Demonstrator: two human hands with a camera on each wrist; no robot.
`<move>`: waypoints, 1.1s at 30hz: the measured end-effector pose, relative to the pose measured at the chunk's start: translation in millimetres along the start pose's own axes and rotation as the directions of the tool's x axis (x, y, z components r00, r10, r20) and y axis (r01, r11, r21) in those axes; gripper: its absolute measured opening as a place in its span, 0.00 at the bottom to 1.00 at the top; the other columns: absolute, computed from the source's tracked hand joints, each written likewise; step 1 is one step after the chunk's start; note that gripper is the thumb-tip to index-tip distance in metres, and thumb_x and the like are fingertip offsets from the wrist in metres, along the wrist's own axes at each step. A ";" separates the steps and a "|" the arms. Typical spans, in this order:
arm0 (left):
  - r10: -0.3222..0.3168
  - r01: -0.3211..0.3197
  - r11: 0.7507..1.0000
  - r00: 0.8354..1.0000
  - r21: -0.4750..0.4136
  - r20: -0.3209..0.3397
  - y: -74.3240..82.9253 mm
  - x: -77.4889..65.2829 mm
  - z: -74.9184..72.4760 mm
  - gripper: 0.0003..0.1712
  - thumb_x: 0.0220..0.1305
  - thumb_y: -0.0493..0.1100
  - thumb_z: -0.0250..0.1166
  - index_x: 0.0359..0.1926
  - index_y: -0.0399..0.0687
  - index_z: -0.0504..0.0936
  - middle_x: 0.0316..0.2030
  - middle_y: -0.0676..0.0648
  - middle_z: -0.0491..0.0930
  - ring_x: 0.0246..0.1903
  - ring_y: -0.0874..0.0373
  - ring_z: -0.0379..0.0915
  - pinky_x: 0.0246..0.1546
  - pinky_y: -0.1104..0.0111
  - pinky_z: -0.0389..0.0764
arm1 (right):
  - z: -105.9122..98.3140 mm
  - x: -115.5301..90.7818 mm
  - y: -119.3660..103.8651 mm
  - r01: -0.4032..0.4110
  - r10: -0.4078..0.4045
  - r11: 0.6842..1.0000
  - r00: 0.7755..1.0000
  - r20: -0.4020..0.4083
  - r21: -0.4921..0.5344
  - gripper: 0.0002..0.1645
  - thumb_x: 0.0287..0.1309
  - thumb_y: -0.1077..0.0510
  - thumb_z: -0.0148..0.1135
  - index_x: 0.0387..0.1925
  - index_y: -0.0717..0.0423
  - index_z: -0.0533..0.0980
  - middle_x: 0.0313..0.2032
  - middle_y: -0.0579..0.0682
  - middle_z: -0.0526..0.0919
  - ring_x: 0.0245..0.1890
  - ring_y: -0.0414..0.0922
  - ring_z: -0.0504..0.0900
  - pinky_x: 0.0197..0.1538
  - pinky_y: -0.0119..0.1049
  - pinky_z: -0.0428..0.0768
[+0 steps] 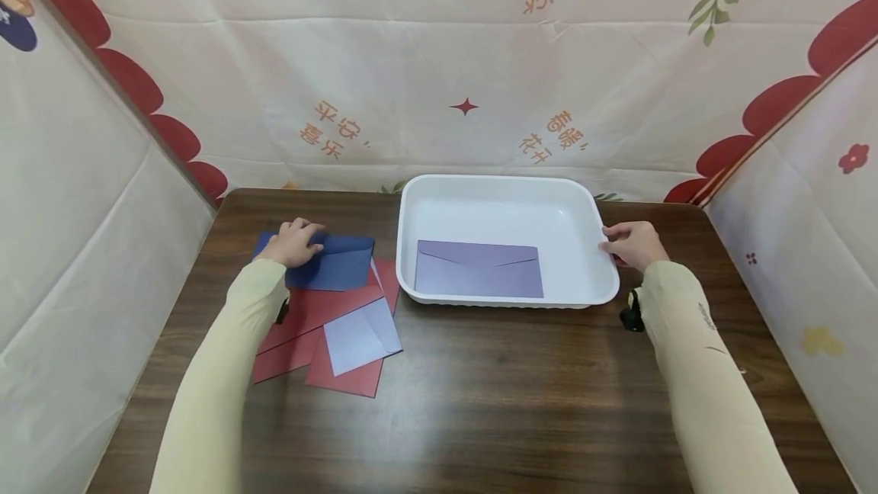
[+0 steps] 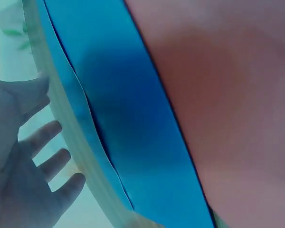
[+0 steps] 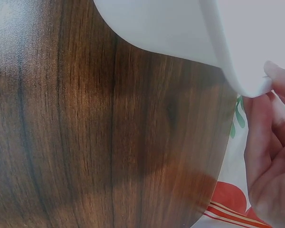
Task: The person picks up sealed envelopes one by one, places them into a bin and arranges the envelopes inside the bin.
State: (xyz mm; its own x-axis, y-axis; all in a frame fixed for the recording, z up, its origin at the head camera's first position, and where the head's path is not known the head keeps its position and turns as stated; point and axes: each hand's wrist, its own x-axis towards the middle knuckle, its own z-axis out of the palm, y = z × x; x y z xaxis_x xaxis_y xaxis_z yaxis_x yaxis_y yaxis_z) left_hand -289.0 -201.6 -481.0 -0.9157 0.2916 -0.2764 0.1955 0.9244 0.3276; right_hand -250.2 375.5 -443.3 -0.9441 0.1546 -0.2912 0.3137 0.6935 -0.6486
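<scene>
My left hand (image 1: pixel 293 242) is over a dark blue envelope (image 1: pixel 343 264), its fingers spread and loosely bent. In the left wrist view the fingers (image 2: pixel 54 164) stand apart beside the long flap edge of that envelope, with nothing between them. Under the blue one lie several red envelopes (image 1: pixel 295 353), with a small pale lilac envelope (image 1: pixel 360 335) on top of them. My right hand (image 1: pixel 634 244) pinches the right rim of a white tray (image 1: pixel 576 280) between thumb and fingers, as the right wrist view also shows. Inside the tray, near its front wall, a purple envelope (image 1: pixel 480 273) lies flat.
Everything lies on a dark wood-grain table (image 1: pixel 494 402). The tray is right of the envelope pile, near the back edge. A printed cloth backdrop (image 1: pixel 439 143) rises behind the table, and pale cloth walls (image 1: pixel 809 235) flank both sides.
</scene>
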 end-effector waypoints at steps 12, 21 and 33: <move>0.034 -0.033 0.999 0.997 -0.018 0.071 -11.8 17.5 -6.1 0.24 0.58 0.41 0.62 0.55 0.37 0.70 0.52 0.31 0.62 0.55 0.32 0.55 0.49 0.41 0.64 | -1.7 -0.2 -2.4 0.011 -0.011 1.000 1.000 -0.014 0.001 0.26 0.52 0.57 0.63 0.50 0.70 0.72 0.33 0.60 0.77 0.29 0.48 0.77 0.36 0.42 0.80; 0.081 -0.081 0.997 0.996 0.002 0.040 -24.8 19.6 -2.3 0.21 0.54 0.38 0.65 0.50 0.40 0.75 0.49 0.34 0.66 0.52 0.34 0.60 0.45 0.43 0.68 | 1.5 2.1 -1.8 -0.003 0.003 1.000 1.000 -0.009 0.001 0.27 0.52 0.57 0.63 0.51 0.69 0.72 0.35 0.61 0.77 0.30 0.49 0.77 0.37 0.42 0.80; 0.051 -0.053 0.998 0.998 0.042 0.040 -15.2 17.1 0.0 0.21 0.55 0.39 0.65 0.50 0.42 0.73 0.49 0.37 0.68 0.52 0.37 0.61 0.46 0.40 0.65 | 1.3 0.3 3.7 -0.005 0.005 1.000 1.000 -0.010 0.004 0.27 0.52 0.58 0.63 0.51 0.70 0.71 0.34 0.60 0.77 0.30 0.50 0.78 0.39 0.46 0.79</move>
State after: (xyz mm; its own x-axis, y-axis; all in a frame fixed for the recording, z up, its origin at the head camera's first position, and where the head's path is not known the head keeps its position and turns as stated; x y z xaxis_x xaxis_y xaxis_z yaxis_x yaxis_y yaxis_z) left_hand -307.6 -210.6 -490.7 -0.8897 0.3480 -0.2954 0.2580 0.9172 0.3035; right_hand -249.2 377.2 -446.6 -0.9434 0.1654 -0.2873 0.3189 0.6898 -0.6499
